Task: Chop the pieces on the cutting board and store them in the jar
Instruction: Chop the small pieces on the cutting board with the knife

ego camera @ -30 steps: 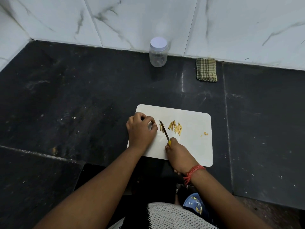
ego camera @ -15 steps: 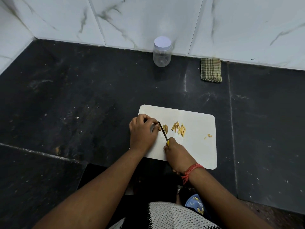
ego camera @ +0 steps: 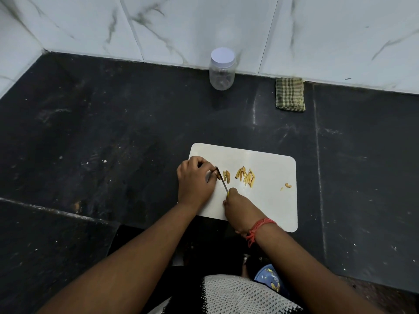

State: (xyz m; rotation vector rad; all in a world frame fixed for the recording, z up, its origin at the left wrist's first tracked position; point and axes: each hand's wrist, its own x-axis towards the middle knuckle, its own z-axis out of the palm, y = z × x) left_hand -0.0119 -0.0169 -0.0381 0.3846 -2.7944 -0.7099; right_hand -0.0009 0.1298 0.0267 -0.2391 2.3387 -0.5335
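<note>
On the white cutting board (ego camera: 272, 200), the right hand (ego camera: 238, 209) grips a knife (ego camera: 221, 179), blade angled away and leftward. The left hand (ego camera: 195, 180), fingers curled, pins a piece at the blade. Cut yellow strips (ego camera: 246, 175) lie lengthwise just right. The lidded jar (ego camera: 222, 69) stands upright by the wall.

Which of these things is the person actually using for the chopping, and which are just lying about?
In use: knife, cutting board, yellow pieces, jar with its lid on, left hand, right hand.

Lying about: checked cloth by the wall.

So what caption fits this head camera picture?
Right hand slices yellow pieces with a knife on the cutting board.
</note>
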